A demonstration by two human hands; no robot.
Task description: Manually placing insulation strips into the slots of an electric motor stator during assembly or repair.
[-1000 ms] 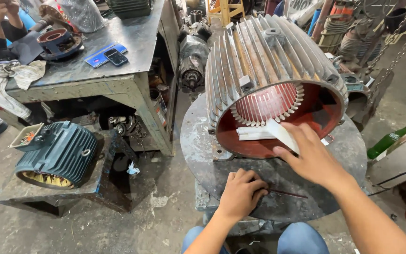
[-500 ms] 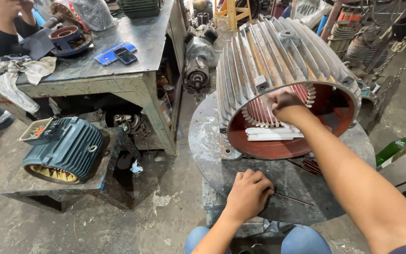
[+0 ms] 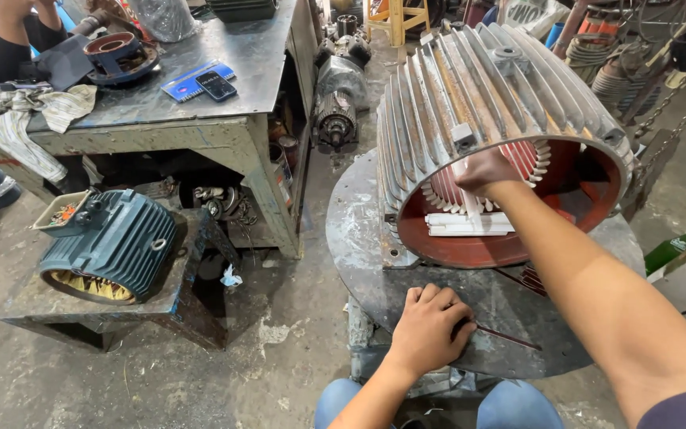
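Meanwhile, cluttered workshop: left hand point(image 3: 430, 330) fisted on round plate point(image 3: 359, 230), right hand point(image 3: 482, 169) gripping strip point(image 3: 470, 208).

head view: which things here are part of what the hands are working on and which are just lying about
In hand:
right hand inside the finned motor housing
white strips in its bore
left hand on the round steel plate, by a thin rod

Lying about:
teal motor
phone
rags
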